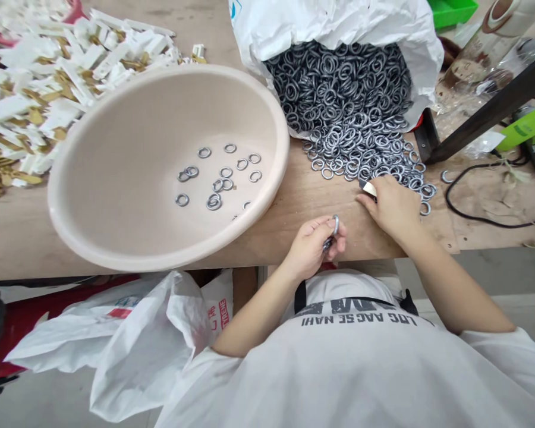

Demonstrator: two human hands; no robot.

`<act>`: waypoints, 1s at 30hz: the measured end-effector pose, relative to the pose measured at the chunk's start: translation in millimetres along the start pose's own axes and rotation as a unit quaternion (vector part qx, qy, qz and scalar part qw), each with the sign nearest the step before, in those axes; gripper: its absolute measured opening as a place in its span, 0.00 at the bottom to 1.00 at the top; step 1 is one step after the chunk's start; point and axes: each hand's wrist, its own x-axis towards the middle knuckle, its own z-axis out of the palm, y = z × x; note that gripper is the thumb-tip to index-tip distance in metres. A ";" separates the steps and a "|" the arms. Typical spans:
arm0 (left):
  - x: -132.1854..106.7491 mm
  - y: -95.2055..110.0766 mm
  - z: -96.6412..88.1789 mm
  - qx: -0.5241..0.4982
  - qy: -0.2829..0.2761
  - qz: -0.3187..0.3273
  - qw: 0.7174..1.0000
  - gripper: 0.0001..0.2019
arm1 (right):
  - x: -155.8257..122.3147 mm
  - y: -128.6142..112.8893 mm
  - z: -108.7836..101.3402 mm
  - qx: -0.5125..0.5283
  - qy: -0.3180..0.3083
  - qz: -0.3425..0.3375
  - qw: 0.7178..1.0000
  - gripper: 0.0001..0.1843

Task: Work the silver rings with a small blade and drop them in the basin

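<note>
My left hand [310,246] is closed near the table's front edge, pinching a grey metal ring [336,224] upright between thumb and finger. Darker metal pieces, partly hidden, show in the same palm. To its right, my right hand [395,205] is curled around a small white-and-dark piece [369,188] whose kind I cannot make out. That hand touches the front of a loose heap of metal rings [352,145], which spills from a white sack [339,21]. In the big beige basin [116,148] at left, several similar rings lie scattered, some overlapping.
A pile of white and tan plastic parts [49,95] lies behind the basin. At right are a dark slanted metal bar [494,107], a black cable [481,220] and a green tube [528,125]. White plastic bags [147,339] hang below the table's front edge.
</note>
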 end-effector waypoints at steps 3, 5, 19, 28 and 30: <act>6.1 8.2 -7.7 -0.004 0.037 0.010 0.999 0.13 | 4.3 -2.5 -0.1 -0.010 -0.014 0.002 1.000 0.15; 9.6 10.9 -11.0 -0.011 0.073 0.026 0.997 0.14 | 2.1 -7.1 -4.1 0.103 -0.013 -0.010 0.995 0.13; 20.4 -16.3 7.7 0.014 0.089 0.092 0.992 0.27 | -38.2 -64.9 10.9 0.671 -0.069 0.044 0.737 0.20; 13.7 -0.8 12.1 -0.050 0.096 0.039 0.993 0.30 | -50.0 -43.8 -19.1 0.329 -0.019 -0.180 0.927 0.20; 14.0 -3.3 12.7 -0.052 0.098 0.040 0.993 0.30 | -53.0 -46.1 -19.9 0.314 -0.015 -0.183 0.931 0.21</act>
